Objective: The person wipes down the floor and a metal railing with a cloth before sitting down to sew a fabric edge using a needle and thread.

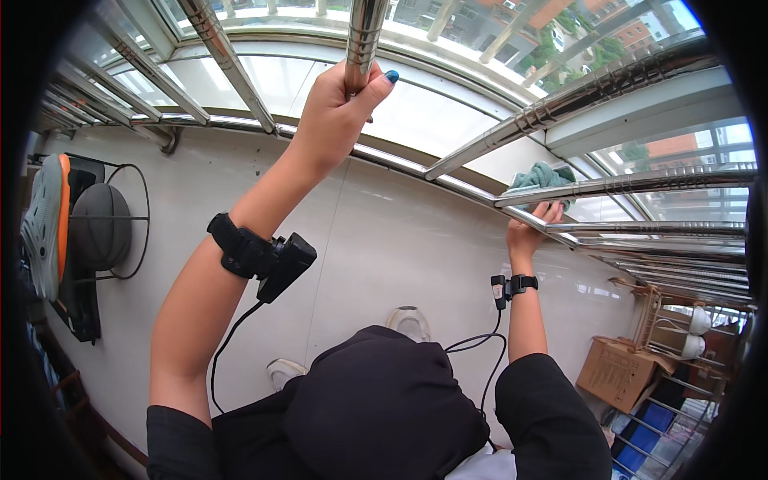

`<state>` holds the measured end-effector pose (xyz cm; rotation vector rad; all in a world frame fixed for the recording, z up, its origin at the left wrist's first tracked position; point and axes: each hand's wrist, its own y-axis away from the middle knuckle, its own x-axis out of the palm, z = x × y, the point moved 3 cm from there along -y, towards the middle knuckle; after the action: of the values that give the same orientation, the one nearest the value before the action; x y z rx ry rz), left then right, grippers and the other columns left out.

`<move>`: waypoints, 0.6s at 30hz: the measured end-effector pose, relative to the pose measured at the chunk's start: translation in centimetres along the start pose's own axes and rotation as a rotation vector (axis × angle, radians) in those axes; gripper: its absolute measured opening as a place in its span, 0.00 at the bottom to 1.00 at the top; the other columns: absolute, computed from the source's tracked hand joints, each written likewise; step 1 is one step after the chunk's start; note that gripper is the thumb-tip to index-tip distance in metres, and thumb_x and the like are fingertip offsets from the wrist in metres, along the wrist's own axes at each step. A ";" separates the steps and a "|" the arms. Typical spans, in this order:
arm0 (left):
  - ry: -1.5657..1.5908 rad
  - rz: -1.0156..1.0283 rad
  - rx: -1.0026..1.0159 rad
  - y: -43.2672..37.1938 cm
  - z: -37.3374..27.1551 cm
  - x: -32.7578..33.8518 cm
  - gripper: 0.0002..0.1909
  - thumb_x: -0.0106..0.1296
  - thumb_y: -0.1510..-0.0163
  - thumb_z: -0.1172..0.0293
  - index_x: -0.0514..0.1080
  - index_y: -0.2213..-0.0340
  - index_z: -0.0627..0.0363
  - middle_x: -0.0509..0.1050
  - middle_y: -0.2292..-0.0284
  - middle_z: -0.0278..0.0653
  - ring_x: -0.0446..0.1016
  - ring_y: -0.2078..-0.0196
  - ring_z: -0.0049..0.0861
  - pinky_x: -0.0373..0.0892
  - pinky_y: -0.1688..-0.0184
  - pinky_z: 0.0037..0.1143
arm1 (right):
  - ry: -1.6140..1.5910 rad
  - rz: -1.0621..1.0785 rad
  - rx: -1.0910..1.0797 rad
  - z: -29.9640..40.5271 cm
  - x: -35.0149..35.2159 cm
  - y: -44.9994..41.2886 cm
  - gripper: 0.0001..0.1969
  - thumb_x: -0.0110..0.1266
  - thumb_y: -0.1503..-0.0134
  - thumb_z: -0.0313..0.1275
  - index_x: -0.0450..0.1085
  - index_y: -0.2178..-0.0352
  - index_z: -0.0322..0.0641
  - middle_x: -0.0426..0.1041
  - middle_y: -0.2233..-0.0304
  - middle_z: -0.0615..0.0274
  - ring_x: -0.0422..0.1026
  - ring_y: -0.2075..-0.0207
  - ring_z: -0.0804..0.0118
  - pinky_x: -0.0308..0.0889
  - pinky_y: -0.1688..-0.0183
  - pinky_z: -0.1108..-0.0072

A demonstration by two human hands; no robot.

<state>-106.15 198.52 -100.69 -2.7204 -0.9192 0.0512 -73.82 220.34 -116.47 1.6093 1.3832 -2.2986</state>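
My left hand [337, 114] is wrapped around an upright shiny metal bar [365, 36] of the window railing, its thumb with a blue nail at the front. At the right, my right hand [529, 231] reaches in at the low part of the railing, fingers against a bunched green cloth [542, 180]. The cloth lies on the white sill behind the bars, partly hidden by a bar. A polished bottom rail [396, 161] runs below both hands. Each forearm wears a black strap with a small cabled device.
A dark basketball [101, 227] in a wire rack and a grey clog [45, 231] stand at the left. A cardboard box [617, 373] and a metal rack [690, 390] are at the lower right. Window glass lies beyond the bars; my shoes rest on the tiled floor [372, 240].
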 end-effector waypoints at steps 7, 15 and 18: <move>-0.004 -0.029 -0.018 0.0 -0.2 0.1 0.10 0.46 0.46 0.68 0.59 0.78 0.53 0.54 0.87 0.22 0.51 0.83 0.09 0.52 0.78 0.15 | 0.007 0.058 0.090 -1.5 2.8 -3.9 0.29 0.43 0.47 0.41 0.56 0.48 0.35 0.56 0.48 0.38 0.52 0.45 0.42 0.44 0.42 0.57; -0.023 -0.059 0.002 -0.1 -0.1 0.3 0.11 0.46 0.46 0.70 0.59 0.80 0.54 0.54 0.87 0.22 0.52 0.83 0.09 0.51 0.79 0.14 | 0.057 0.035 0.417 3.6 4.6 -6.5 0.30 0.47 0.51 0.46 0.60 0.52 0.35 0.57 0.50 0.34 0.56 0.47 0.39 0.53 0.47 0.57; -0.053 -0.051 0.002 0.0 -0.5 0.2 0.11 0.45 0.46 0.70 0.59 0.80 0.54 0.54 0.87 0.23 0.53 0.83 0.09 0.51 0.79 0.14 | 0.065 0.037 0.314 5.8 5.2 -7.1 0.29 0.49 0.53 0.46 0.62 0.54 0.37 0.58 0.50 0.37 0.57 0.48 0.41 0.51 0.46 0.56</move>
<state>-105.92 198.52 -100.16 -2.7046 -1.0018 0.1145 -83.88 223.20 -115.37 1.7847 1.0314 -2.5658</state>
